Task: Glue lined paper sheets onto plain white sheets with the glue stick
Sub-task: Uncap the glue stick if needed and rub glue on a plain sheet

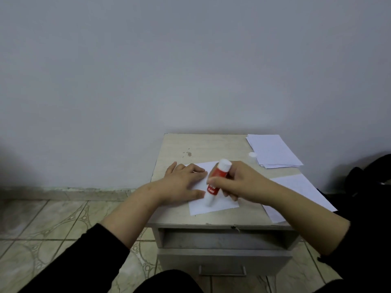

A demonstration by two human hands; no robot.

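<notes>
A white sheet of paper (pixel 220 205) lies in the middle of the small table (pixel 179 149). My left hand (pixel 182 183) presses flat on the sheet's left part, fingers straight. My right hand (pixel 237 181) grips a red and white glue stick (pixel 215 179), tilted, with its lower white end touching the sheet. The stick's white cap (pixel 252 157) stands further back on the table. A stack of white sheets (pixel 273 151) lies at the back right corner. Another sheet (pixel 300 187), faintly lined, lies at the right under my right forearm.
The table stands against a plain wall (pixel 190 70) and has an open slot and a drawer with a handle (pixel 222 270) in front. Tiled floor (pixel 53 225) spreads to the left. A dark object (pixel 370 174) sits at the right edge.
</notes>
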